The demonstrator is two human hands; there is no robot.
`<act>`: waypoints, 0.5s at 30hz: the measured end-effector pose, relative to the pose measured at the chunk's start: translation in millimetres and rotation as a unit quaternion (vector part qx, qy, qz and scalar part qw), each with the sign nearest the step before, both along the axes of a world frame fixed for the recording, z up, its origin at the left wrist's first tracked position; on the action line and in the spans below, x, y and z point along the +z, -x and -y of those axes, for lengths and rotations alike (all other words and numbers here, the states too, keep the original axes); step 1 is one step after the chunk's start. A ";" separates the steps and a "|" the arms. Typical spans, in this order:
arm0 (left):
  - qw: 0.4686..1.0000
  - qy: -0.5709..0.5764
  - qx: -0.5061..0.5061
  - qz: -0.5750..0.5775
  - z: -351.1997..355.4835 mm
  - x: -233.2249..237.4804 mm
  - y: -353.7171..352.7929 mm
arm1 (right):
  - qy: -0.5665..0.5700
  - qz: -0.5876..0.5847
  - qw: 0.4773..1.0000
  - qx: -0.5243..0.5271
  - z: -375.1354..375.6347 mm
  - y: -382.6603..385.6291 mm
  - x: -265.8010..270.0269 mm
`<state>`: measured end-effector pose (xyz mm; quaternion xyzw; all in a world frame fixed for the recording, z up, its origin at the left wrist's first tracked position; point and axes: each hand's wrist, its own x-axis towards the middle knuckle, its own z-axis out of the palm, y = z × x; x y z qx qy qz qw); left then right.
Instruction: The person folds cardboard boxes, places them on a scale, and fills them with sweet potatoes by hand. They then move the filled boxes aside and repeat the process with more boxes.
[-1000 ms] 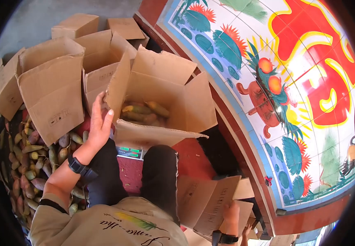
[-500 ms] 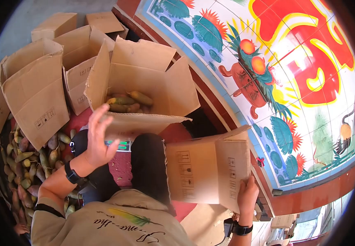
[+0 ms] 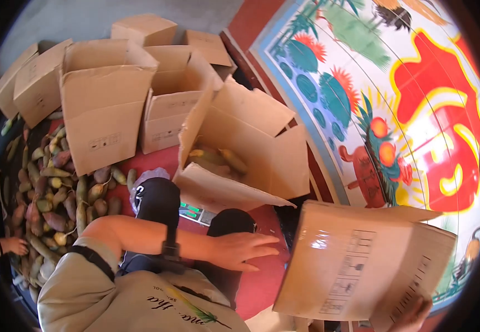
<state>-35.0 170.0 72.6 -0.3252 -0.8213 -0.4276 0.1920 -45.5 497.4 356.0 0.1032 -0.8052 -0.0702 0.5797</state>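
The left forearm lay across the lap, with the left hand [image 3: 245, 250] open, fingers spread towards the printed carton [image 3: 328, 260], holding nothing and apart from it. The right hand [image 3: 415, 315] was curled at the carton's lower edge, gripping it; its full closure could not be seen. The carton stood tilted beside the right knee, near the open box [image 3: 229, 193] containing elongated produce [image 3: 233, 161].

The left hand [image 3: 245, 250] has left the open box's [image 3: 245, 149] near left corner and swung right, over the knees. The right hand [image 3: 414, 315] has carried the held box [image 3: 356, 265] farther right, its printed side now broadly in view.
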 end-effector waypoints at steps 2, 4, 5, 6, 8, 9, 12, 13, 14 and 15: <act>0.999 -0.032 0.011 0.041 -13.1 0.7 7.6 | 0.316 0.046 0.909 0.268 -90.7 36.0 12.7; 0.994 -0.066 0.017 0.080 -20.5 8.2 15.3 | -0.023 -0.133 0.991 0.004 -13.9 -16.8 30.2; 0.988 -0.115 0.025 0.097 -22.1 13.9 18.0 | 0.049 -0.127 0.988 -0.077 -35.7 -17.4 36.8; 0.979 -0.165 0.033 0.113 -23.6 19.1 21.6 | 0.018 -0.165 0.978 0.125 -11.8 -18.7 39.2; 0.962 -0.197 0.032 0.185 -21.4 29.6 30.5 | 0.071 -0.219 0.967 0.113 -11.0 -20.9 45.0; 0.962 -0.217 0.077 0.148 -20.4 34.0 32.4 | 0.070 -0.219 0.966 0.121 -13.7 -15.7 47.3; 0.940 -0.299 0.091 0.139 4.2 58.7 34.6 | 0.033 -0.309 0.934 0.176 -11.1 4.5 48.6; 0.929 -0.348 0.057 0.114 11.1 57.8 42.3 | 0.131 -0.271 0.930 0.211 5.0 9.7 46.2; 0.914 -0.395 0.024 0.088 18.9 56.6 48.7 | 0.228 -0.230 0.914 0.246 23.6 14.7 43.6; 0.923 -0.378 0.070 0.025 30.1 62.5 45.8 | 0.261 -0.210 0.909 0.248 46.2 18.8 40.5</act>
